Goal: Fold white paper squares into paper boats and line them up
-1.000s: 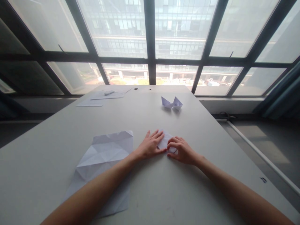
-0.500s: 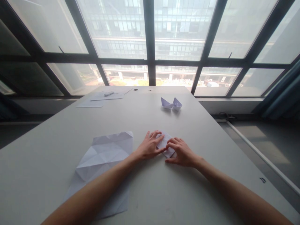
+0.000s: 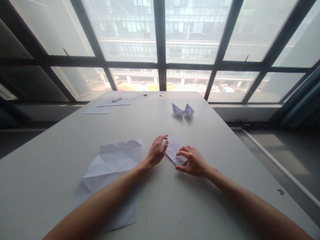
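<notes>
A small folded piece of white paper point(image 3: 173, 149) lies flat on the white table point(image 3: 160, 196), between my two hands. My left hand point(image 3: 158, 149) is at its left edge, turned on its side, with thumb and fingers apart and nothing in them. From the right, my right hand point(image 3: 192, 160) rests its fingertips on the lower right part of the folded paper. Its thumb reaches out near the paper's lower corner, apart from the fingers. A large creased sheet of paper point(image 3: 112, 163) lies on the left, partly hidden beneath my left forearm.
Folded paper boats point(image 3: 183, 110) stand at the far right of the table. Flat paper sheets point(image 3: 117, 102) lie at the far left with a small whitish object point(image 3: 116, 99) on top. Big windows rise behind the table's far edge.
My left hand has lifted off the folded paper and shifted left, uncovering more of it. The right hand stays at its lower right with hardly any movement.
</notes>
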Tool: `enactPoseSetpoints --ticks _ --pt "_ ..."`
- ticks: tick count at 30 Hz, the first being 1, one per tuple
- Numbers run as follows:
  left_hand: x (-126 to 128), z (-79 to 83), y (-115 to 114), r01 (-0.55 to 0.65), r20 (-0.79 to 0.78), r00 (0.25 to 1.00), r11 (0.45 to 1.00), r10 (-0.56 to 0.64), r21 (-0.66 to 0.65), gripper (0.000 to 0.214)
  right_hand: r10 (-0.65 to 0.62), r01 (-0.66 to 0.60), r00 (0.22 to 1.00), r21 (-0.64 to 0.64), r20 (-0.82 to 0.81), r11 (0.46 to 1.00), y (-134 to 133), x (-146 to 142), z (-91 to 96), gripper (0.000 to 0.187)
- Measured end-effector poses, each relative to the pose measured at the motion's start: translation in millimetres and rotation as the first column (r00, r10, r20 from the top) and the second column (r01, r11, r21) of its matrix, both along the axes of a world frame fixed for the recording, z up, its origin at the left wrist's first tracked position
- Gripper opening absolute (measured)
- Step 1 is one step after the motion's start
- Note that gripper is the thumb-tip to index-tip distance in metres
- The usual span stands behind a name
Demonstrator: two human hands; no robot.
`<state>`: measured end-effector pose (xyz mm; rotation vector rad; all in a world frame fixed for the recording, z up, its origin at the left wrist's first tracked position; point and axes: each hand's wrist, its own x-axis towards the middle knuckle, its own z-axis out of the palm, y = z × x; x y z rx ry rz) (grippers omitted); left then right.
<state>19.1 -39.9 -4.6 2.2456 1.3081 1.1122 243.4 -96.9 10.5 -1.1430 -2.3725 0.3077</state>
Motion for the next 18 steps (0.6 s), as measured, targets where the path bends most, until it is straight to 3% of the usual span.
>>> enactPoseSetpoints --ticks 2,7,12,18 --pt "0 -0.3 0 -0.006 0.007 1.000 1.000 0.006 -0.001 0.034 0.001 -0.001 1.000 0.001 0.015 1.000 -1 0 0.6 0.035" --pt "1 0.7 0 -0.011 0.018 1.000 1.000 0.011 -0.003 0.032 -0.028 0.028 1.000 0.005 -0.001 1.000 0 -2 -2.6 0.013" --pt "1 -0.3 2 -0.036 0.009 0.999 0.999 0.036 0.003 0.027 0.025 -0.025 0.999 0.013 -0.021 1.000 6 4 -5.9 0.016" --pt "3 -1.4 -4 -0.183 -0.284 0.941 0.982 0.186 0.037 0.022 0.099 -0.098 0.995 -0.023 0.002 0.995 11 12 -3.6 0.026"
